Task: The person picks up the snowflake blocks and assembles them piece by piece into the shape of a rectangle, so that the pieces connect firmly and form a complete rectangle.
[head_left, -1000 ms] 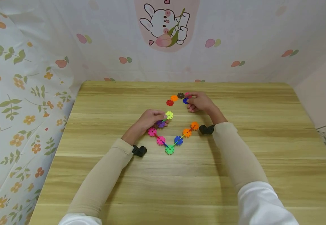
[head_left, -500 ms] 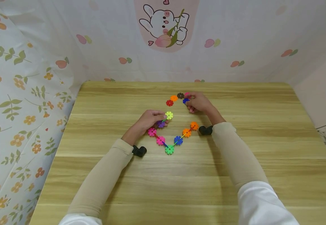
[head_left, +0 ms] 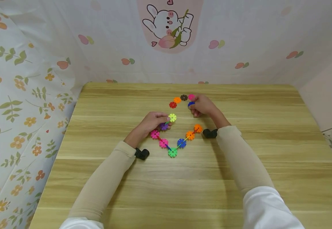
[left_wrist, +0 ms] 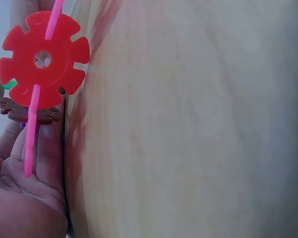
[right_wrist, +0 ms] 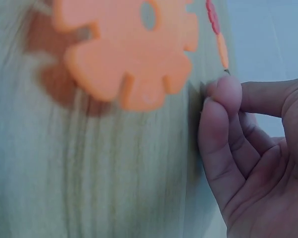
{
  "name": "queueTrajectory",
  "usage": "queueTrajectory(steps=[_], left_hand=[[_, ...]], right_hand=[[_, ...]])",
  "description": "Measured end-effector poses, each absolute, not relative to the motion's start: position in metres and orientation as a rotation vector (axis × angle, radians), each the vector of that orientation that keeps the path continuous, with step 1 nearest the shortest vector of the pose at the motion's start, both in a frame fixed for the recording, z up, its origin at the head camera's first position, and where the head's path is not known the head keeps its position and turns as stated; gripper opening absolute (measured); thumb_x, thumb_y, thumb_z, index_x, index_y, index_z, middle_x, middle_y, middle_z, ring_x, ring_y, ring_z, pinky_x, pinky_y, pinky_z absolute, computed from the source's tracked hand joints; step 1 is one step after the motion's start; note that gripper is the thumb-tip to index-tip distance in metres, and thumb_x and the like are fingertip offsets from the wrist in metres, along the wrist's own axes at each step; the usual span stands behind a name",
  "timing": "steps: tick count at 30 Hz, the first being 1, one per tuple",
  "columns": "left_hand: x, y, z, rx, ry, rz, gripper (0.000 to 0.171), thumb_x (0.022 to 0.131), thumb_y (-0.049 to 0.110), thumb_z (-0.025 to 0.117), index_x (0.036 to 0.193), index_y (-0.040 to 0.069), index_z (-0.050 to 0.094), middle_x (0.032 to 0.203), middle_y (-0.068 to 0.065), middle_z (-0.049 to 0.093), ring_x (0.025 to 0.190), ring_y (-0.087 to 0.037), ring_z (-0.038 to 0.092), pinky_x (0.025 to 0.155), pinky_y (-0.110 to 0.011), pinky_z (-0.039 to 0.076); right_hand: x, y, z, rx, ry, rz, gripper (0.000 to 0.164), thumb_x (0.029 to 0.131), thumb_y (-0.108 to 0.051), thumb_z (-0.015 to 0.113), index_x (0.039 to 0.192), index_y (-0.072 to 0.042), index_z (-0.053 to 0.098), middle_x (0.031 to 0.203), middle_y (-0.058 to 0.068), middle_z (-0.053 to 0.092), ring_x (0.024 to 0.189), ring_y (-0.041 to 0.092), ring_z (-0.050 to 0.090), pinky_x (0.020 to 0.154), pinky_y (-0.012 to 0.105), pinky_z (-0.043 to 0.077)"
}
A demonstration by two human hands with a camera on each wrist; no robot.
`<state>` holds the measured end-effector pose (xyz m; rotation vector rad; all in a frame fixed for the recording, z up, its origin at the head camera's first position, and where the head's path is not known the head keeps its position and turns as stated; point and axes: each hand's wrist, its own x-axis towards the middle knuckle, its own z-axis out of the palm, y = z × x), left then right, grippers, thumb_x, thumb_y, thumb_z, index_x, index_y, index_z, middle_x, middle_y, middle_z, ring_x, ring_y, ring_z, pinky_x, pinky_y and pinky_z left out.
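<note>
A chain of notched plastic snowflake discs lies in a V on the table, with a green disc (head_left: 173, 152) at its near tip. My left hand (head_left: 154, 121) grips the chain's left end, thumb at the edge of a yellow disc (head_left: 172, 117) and fingers behind a purple disc (head_left: 164, 127). In the left wrist view a red disc (left_wrist: 44, 59) with pink edge-on pieces stands before the palm. At the back, my right hand (head_left: 204, 104) pinches a blue disc (head_left: 191, 104) between thumb and fingertips. The right wrist view shows those fingertips together, hiding the disc.
Loose red (head_left: 173, 105), orange (head_left: 177, 100), brown (head_left: 184, 97) and pink discs (head_left: 191, 97) form an arc toward the back. The chain's right arm ends in an orange disc (head_left: 198, 128) near the right wrist. A patterned curtain (head_left: 111, 41) hangs behind the wooden table (head_left: 168, 197).
My right hand has drawn the blue disc slightly right and toward me, away from the pink disc, which now shows more fully. The left hand and chain have stayed in place.
</note>
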<state>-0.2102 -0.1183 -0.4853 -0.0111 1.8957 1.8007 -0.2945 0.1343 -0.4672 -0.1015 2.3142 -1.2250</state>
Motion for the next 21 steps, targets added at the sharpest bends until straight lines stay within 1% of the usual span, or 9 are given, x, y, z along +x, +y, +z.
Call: queueTrajectory(steps=[1,3,6,10,14,21], left_hand=[[-0.21,-0.118,-0.486,-0.015,1.893,1.802,0.027,0.096,0.019,0.063,0.117,0.003,0.066,0.101,-0.014,0.073,0.089,-0.021,0.072,0.089,-0.029,0.055],[-0.211,-0.118,-0.486,-0.019,1.888,1.804,0.026,0.096,0.019,0.063,0.116,0.003,0.067,0.101,-0.015,0.073,0.089,-0.022,0.072,0.089,-0.029,0.055],[-0.211,-0.118,-0.485,-0.02,1.884,1.807,0.026,0.096,0.019,0.063,0.115,0.003,0.067,0.101,-0.015,0.073,0.089,-0.022,0.072,0.089,-0.03,0.055],[-0.21,-0.117,-0.485,-0.024,1.89,1.801,0.026,0.096,0.02,0.063,0.116,0.003,0.067,0.1,-0.014,0.073,0.089,-0.022,0.072,0.089,-0.03,0.055],[-0.21,-0.117,-0.484,-0.027,1.887,1.799,0.026,0.096,0.02,0.063,0.116,0.004,0.067,0.1,-0.014,0.073,0.089,-0.022,0.072,0.088,-0.03,0.055],[-0.211,-0.117,-0.485,-0.022,1.858,1.821,0.025,0.097,0.019,0.062,0.115,0.002,0.067,0.1,-0.016,0.073,0.088,-0.023,0.072,0.086,-0.031,0.056]], right_hand=[[-0.294,0.135,-0.467,-0.094,2.308,-1.228,0.019,0.098,-0.011,0.058,0.106,0.003,0.049,0.064,0.007,0.062,0.046,0.015,0.059,0.053,0.03,0.057],[-0.293,0.136,-0.466,-0.089,2.299,-1.226,0.018,0.098,-0.012,0.059,0.097,0.002,0.047,0.064,0.007,0.063,0.047,0.015,0.059,0.053,0.03,0.057],[-0.291,0.138,-0.466,-0.087,2.297,-1.228,0.019,0.097,-0.012,0.06,0.092,0.0,0.046,0.066,0.008,0.064,0.048,0.016,0.06,0.054,0.031,0.057],[-0.29,0.141,-0.468,-0.1,2.315,-1.211,0.017,0.098,-0.015,0.058,0.097,0.001,0.054,0.07,0.007,0.065,0.051,0.015,0.061,0.055,0.03,0.057],[-0.288,0.143,-0.468,-0.111,2.332,-1.209,0.02,0.1,-0.017,0.054,0.104,0.003,0.06,0.074,0.007,0.065,0.054,0.014,0.061,0.058,0.029,0.057],[-0.282,0.144,-0.466,-0.16,2.312,-1.247,0.029,0.102,-0.014,0.051,0.123,0.005,0.056,0.077,0.01,0.065,0.057,0.014,0.062,0.06,0.03,0.058]])
